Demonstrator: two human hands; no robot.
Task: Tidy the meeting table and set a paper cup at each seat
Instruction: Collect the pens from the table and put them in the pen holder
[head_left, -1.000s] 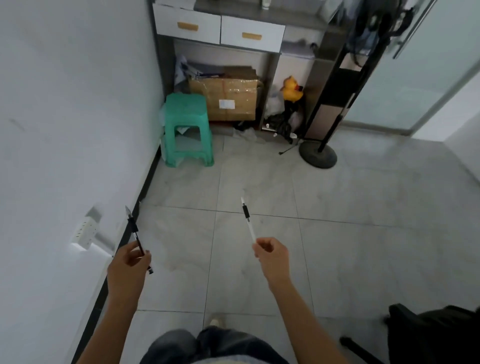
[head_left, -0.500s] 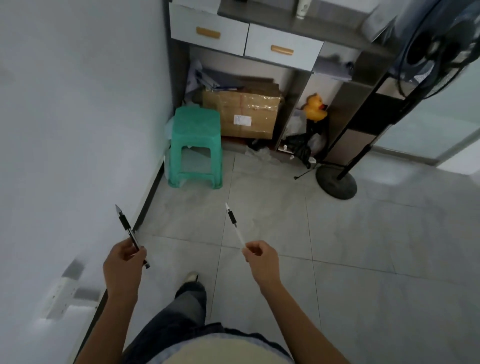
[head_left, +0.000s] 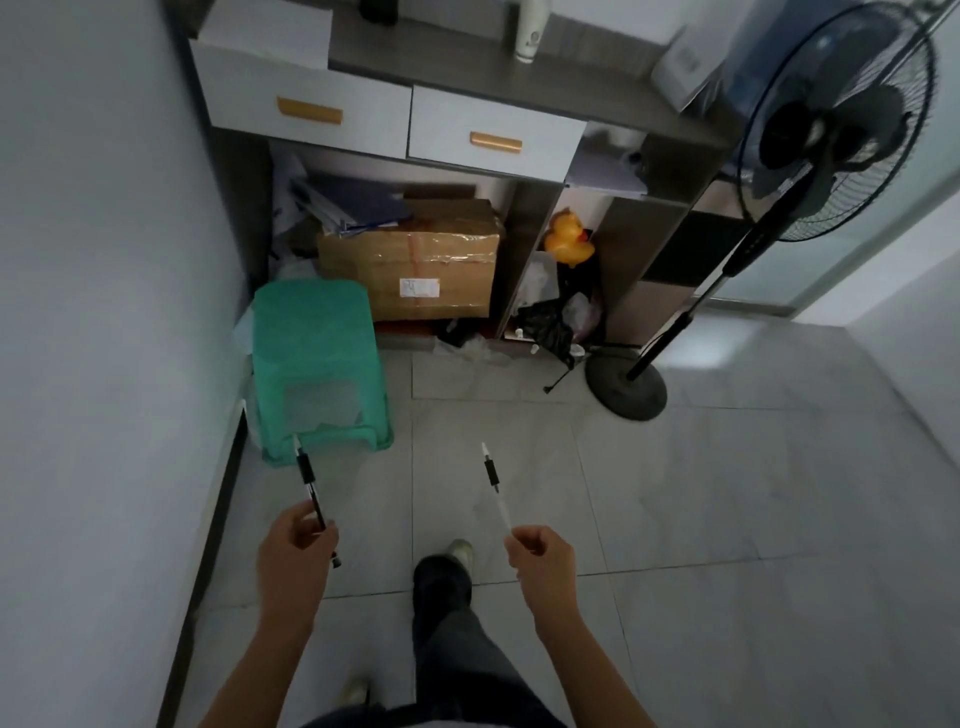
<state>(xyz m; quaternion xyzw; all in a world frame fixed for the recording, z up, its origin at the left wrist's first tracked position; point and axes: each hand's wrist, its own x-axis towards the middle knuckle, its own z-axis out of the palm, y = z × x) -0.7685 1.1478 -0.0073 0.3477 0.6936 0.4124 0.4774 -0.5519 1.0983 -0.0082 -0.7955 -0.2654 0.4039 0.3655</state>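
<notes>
My left hand (head_left: 293, 553) grips a black pen (head_left: 310, 488) that points up and away over the floor tiles. My right hand (head_left: 543, 558) pinches a white pen with a black grip (head_left: 493, 480) by its lower end, tip upward. Both hands are held out in front of me, about waist high, above the grey tiled floor. No meeting table and no paper cup is in view.
A green plastic stool (head_left: 317, 364) stands against the left wall (head_left: 104, 312). Behind it a desk with two white drawers (head_left: 395, 124) shelters a cardboard box (head_left: 415, 265) and a yellow duck toy (head_left: 569, 239). A standing fan (head_left: 831, 130) rises at right, its base (head_left: 626, 387) on the floor.
I have walked toward the desk: stool, box and fan are nearer and larger. Both hands still hold their pens in much the same pose. My leg has stepped forward.
</notes>
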